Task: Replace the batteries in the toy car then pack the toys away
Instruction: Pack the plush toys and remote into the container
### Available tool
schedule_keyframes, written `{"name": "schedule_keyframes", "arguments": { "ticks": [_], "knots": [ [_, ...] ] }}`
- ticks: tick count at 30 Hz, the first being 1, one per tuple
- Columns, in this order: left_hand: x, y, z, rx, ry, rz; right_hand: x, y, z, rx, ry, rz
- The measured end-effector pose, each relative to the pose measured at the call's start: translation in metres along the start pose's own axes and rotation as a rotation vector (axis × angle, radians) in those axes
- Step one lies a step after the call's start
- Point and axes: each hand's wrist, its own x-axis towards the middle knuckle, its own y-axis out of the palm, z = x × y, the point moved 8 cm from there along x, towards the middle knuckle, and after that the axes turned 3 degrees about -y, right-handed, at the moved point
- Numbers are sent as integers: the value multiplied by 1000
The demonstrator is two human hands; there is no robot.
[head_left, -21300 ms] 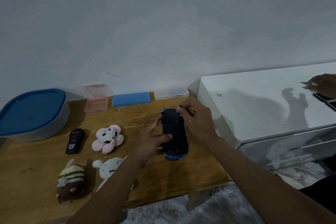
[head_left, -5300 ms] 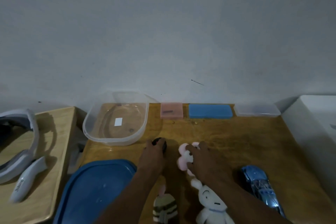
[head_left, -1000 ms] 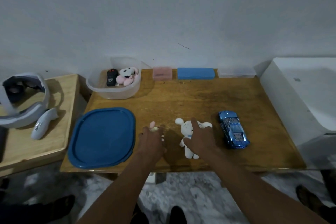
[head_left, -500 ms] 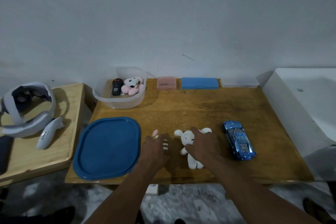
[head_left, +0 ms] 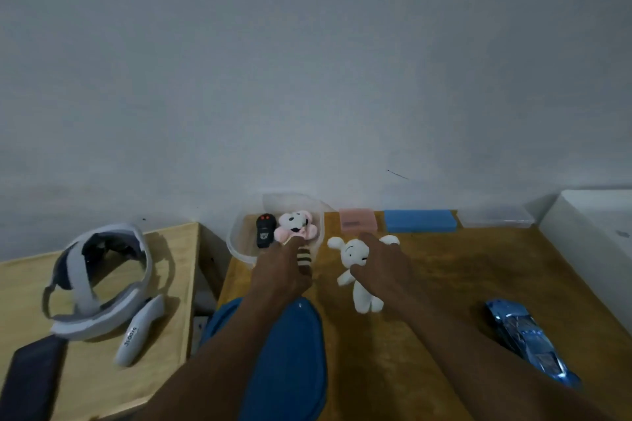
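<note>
My left hand [head_left: 278, 272] has its fingers curled round the striped plush [head_left: 304, 257] and holds it at the near rim of the clear tub [head_left: 237, 246]. Inside the tub the black remote [head_left: 264, 232] and the pink plush [head_left: 294, 225] lie side by side. My right hand [head_left: 384, 263] grips the white bunny plush [head_left: 349, 249] round its body, with its ears toward the wall and its legs toward me. I cannot tell whether it touches the tabletop [head_left: 451, 270]. The blue toy car [head_left: 533, 342] sits on the tabletop at my right, well apart from both hands. The blue lid [head_left: 290, 362] lies at the near edge under my left forearm. A pink box [head_left: 357, 219], a blue box [head_left: 420, 220] and a clear box [head_left: 496, 219] line the wall.
</note>
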Motion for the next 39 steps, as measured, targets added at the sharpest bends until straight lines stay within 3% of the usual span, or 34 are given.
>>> {"name": "schedule_keyframes", "arguments": {
  "ticks": [6,15,24,31,39],
  "knots": [
    [58,-43,52,9,40,-12,42,10,63,86,-10,-100],
    [103,-46,92,-83,55,32,81,34,115,58,13,-136],
    [141,-22,107,-122,8,99,129,63,119,-15,34,-112],
    [150,6,124,-12,0,221,138,113,106,-40,80,15],
    [153,28,134,-71,-11,319,144,139,91,25,151,97]
  ]
}}
